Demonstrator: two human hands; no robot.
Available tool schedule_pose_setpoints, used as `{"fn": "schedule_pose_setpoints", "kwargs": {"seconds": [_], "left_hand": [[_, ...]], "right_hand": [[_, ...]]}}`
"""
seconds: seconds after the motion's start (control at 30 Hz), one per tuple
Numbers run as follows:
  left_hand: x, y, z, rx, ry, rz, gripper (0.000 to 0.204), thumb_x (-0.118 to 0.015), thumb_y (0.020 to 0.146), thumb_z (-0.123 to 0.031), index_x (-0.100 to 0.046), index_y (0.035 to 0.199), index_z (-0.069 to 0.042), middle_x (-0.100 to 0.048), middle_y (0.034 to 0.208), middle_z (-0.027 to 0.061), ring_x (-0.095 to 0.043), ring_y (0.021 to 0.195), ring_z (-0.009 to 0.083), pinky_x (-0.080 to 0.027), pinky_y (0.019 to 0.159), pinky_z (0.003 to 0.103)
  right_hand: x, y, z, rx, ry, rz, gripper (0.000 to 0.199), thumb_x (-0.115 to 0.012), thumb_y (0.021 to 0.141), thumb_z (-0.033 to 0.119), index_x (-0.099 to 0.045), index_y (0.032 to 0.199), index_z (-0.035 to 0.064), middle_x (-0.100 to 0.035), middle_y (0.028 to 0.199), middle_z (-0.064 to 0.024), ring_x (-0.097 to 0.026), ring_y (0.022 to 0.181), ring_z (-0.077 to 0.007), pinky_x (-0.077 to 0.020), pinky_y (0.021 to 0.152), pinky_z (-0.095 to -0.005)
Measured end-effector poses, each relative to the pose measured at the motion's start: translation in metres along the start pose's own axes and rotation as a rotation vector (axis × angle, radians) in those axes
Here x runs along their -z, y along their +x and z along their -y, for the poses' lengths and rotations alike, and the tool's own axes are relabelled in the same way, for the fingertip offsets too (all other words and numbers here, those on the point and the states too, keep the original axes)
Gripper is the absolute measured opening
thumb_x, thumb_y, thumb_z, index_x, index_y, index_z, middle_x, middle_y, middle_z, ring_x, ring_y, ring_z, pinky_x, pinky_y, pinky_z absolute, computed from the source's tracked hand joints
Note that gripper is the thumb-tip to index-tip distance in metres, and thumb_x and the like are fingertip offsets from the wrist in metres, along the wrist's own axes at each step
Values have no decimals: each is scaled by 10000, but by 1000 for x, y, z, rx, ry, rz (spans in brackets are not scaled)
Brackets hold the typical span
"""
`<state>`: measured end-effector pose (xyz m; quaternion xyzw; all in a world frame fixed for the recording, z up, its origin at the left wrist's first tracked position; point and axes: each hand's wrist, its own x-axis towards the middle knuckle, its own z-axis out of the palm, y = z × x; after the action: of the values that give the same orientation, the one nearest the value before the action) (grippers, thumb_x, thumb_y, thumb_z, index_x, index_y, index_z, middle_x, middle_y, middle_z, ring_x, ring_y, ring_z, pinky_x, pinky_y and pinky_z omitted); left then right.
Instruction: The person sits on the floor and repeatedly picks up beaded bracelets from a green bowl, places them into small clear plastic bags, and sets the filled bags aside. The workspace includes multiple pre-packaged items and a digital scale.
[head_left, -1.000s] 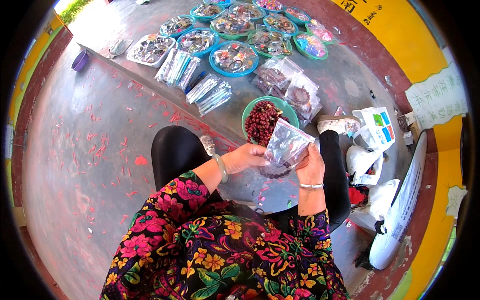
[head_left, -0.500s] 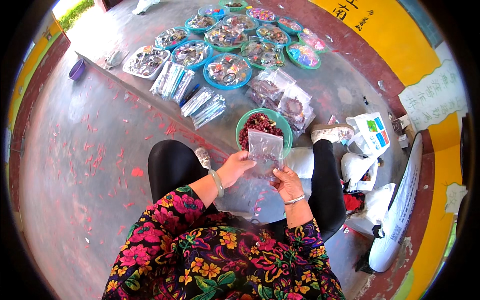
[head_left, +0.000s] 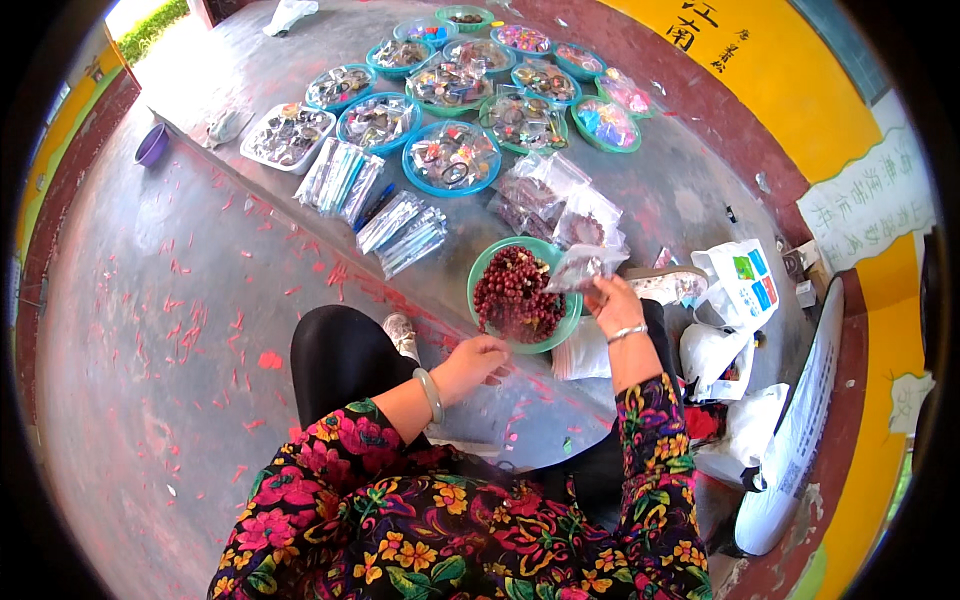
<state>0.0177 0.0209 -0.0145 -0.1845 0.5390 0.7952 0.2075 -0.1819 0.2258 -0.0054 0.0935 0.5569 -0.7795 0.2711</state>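
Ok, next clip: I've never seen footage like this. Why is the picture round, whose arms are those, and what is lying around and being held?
The picture comes from a wide fisheye camera worn on a person's head, looking down, so straight edges bend and the view is round. The arms in flowered sleeves are the wearer's own. The right hand lifts a small clear plastic bag over a green bowl full of dark red beads. The left hand, with a pale bangle on its wrist, hangs near the bowl's edge and seems to hold nothing. Farther off on the grey floor lie blue-rimmed trays of small items, and stacks of clear packets. White bags stand to the right.
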Motion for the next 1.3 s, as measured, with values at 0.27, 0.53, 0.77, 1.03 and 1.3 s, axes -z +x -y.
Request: {"fn": "schedule_pose_setpoints", "kwargs": {"seconds": [0.27, 0.53, 0.77, 1.03, 1.3], "left_hand": [[-5, 6, -2, -5, 139, 48, 230, -516, 846, -164, -550, 1005, -1, -597, 912, 74, -587, 828, 162, -500, 669, 283], [-3, 2, 4, -43, 228, 57, 224, -491, 872, -171, -559, 1028, -25, -615, 950, 60, -586, 834, 141, -507, 665, 278], [-4, 3, 3, -59, 288, 27, 246, -499, 843, -177, -553, 994, 10, -624, 930, 110, -608, 825, 172, -502, 668, 288], [10, 14, 22, -95, 382, -48, 247, -503, 824, -175, -573, 956, 22, -625, 869, 111, -618, 790, 174, -509, 635, 288], [11, 18, 25, -43, 434, -16, 224, -503, 865, -181, -560, 998, -9, -612, 913, 83, -609, 822, 164, -503, 666, 283]], "right_hand": [[37, 114, 26, -134, 115, -246, 168, -516, 841, 134, -525, 922, -13, -623, 843, -146, -624, 733, -241, -520, 607, -338], [74, 63, -49, -286, 21, -239, 184, -537, 834, 158, -534, 943, 10, -622, 859, -132, -616, 720, -234, -505, 596, -324], [139, 18, -115, -165, -363, -669, 153, -564, 784, 149, -581, 879, 30, -627, 827, -134, -618, 709, -244, -492, 593, -357], [87, -4, -164, 5, -1470, -617, 255, -546, 726, 192, -626, 917, 43, -622, 917, -191, -591, 883, -345, -464, 804, -390], [80, -19, -144, -95, -1426, -557, 234, -498, 743, 152, -640, 872, 16, -614, 878, -216, -594, 868, -352, -470, 782, -403]]}}
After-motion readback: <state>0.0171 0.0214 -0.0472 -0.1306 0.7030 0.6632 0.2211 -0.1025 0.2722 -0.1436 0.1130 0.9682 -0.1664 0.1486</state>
